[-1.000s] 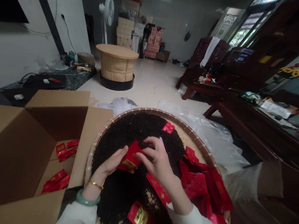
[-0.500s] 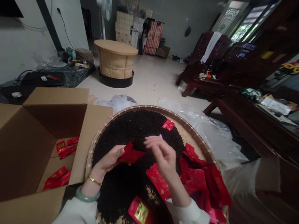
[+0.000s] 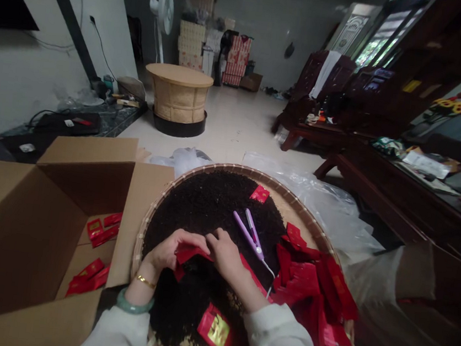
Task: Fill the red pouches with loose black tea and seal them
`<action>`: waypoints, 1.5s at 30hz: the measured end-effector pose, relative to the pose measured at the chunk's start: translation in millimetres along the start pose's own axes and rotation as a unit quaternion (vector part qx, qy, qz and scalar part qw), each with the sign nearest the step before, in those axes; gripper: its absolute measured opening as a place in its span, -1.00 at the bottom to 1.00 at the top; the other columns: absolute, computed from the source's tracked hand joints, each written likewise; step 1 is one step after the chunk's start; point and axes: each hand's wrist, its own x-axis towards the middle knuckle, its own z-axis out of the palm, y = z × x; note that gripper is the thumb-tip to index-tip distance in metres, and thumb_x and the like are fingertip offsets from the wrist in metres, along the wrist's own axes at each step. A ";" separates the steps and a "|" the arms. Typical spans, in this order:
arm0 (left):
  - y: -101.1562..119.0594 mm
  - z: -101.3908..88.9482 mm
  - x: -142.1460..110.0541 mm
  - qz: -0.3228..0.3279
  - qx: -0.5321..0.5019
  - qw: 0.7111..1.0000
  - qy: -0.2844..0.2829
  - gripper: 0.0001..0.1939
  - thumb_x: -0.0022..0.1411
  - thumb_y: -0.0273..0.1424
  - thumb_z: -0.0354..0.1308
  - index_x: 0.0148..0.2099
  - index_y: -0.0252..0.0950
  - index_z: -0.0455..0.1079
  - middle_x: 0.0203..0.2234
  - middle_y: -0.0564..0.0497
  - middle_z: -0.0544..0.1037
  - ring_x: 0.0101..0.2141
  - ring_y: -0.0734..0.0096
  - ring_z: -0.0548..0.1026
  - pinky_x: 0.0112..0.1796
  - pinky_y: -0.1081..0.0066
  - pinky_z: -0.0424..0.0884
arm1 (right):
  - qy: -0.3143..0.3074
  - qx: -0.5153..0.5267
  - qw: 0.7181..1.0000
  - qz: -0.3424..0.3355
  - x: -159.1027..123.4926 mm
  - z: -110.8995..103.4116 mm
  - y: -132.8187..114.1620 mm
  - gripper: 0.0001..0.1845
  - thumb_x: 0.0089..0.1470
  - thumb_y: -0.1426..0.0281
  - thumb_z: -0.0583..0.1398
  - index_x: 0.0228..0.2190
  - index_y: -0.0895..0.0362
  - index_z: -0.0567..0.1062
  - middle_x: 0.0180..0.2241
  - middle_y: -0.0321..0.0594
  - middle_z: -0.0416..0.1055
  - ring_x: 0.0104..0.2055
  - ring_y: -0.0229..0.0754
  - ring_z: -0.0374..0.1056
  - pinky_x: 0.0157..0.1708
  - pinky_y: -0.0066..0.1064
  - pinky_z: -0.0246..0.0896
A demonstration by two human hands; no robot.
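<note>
My left hand point(image 3: 172, 248) is closed around a red packet point(image 3: 193, 253), its thumb and fingers arched over the packet's upper edge. At that same edge is my right hand point(image 3: 223, 254), fingers bent together against the left fingertips; what they pinch is hidden. Both hands are low over a heap of dark loose leaves, like tea point(image 3: 206, 198), in a round woven bamboo tray point(image 3: 293, 202). Lying on the leaves beyond my right hand, a purple mini flat iron point(image 3: 250, 235) has its jaws apart and a white cord. A red packet with a gold label point(image 3: 218, 331) lies nearest me.
Red packets point(image 3: 305, 281) pile up on the tray's right side, and one small packet point(image 3: 260, 193) lies at the back. An open cardboard box point(image 3: 60, 237) with several filled-looking packets stands left. Clear plastic sheeting point(image 3: 326, 206) lies behind the tray; a wooden bench point(image 3: 369, 194) is at right.
My right hand has come down and left to the packet's edge, uncovering the purple flat iron. My left hand has shifted slightly, and the packet is now mostly covered by fingers.
</note>
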 end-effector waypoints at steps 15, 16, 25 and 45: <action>-6.1 4.3 11.5 -0.163 -0.115 0.956 0.216 -0.32 -0.24 0.10 0.32 -0.31 -0.46 0.51 -0.51 -0.13 0.57 -0.53 0.39 0.46 -0.54 0.47 0.39 | 0.163 0.324 0.923 -0.128 -7.1 -118.5 2.7 -0.68 -0.05 0.51 0.21 -0.19 0.05 0.54 -0.21 -0.23 0.52 -0.28 -0.22 0.40 -0.36 -0.44 0.28; -6.5 3.9 11.2 -0.163 -0.117 0.956 0.214 -0.31 -0.25 0.10 0.32 -0.31 -0.47 0.51 -0.51 -0.13 0.57 -0.54 0.38 0.46 -0.54 0.47 0.39 | 0.154 0.310 0.928 -0.139 -6.9 -122.2 -2.4 -0.63 -0.06 0.55 0.20 -0.17 0.05 0.53 -0.18 -0.24 0.52 -0.25 -0.22 0.41 -0.34 -0.43 0.28; -4.0 4.6 11.8 -0.160 -0.109 0.962 0.191 -0.30 -0.25 0.10 0.33 -0.30 -0.48 0.52 -0.50 -0.14 0.57 -0.52 0.39 0.46 -0.52 0.48 0.39 | 0.149 0.217 0.951 -0.161 -5.2 -118.2 -7.7 -0.82 0.01 0.53 0.24 -0.29 0.12 0.56 -0.38 -0.22 0.45 -0.41 -0.26 0.35 -0.43 -0.45 0.25; -5.0 4.4 5.9 -0.119 -0.170 0.958 0.199 -0.35 -0.30 0.10 0.35 -0.37 -0.41 0.47 -0.52 -0.09 0.57 -0.53 0.36 0.46 -0.46 0.39 0.43 | 0.228 0.227 0.938 -0.130 -16.7 -109.4 3.9 -0.84 0.00 0.35 0.28 -0.30 0.04 0.57 -0.29 -0.18 0.54 -0.21 -0.09 0.36 -0.15 -0.20 0.25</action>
